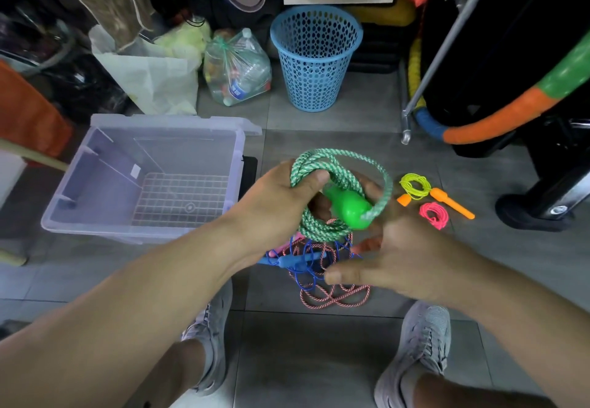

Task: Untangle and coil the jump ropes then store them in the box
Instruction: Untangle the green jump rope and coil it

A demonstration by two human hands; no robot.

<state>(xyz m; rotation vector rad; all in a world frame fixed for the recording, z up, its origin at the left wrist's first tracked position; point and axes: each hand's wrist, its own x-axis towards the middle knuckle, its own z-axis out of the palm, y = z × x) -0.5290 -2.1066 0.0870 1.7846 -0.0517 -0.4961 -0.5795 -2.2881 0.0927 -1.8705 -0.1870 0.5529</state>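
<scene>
My left hand [281,203] grips a coiled green-and-white jump rope [319,168], thumb across the loops. The rope's bright green handle [348,206] sticks out of the coil toward my right hand [392,248], whose fingers reach behind the handle; whether they hold it is hidden. Below the hands, a tangle of a blue jump rope [303,260] and a red-and-white jump rope [338,296] lies on the floor. To the right lie a coiled yellow rope with orange handles [415,185] and a coiled pink rope [434,214]. The clear plastic box [95,184] stands open at the left, nothing inside.
A blue perforated waste basket [314,56] stands behind, beside a bag of plastic bottles [236,69] and a white bag [153,78]. A metal rack leg [405,133] and colourful hoops [498,117] are at the right. My shoes [418,343] stand on the grey tiles.
</scene>
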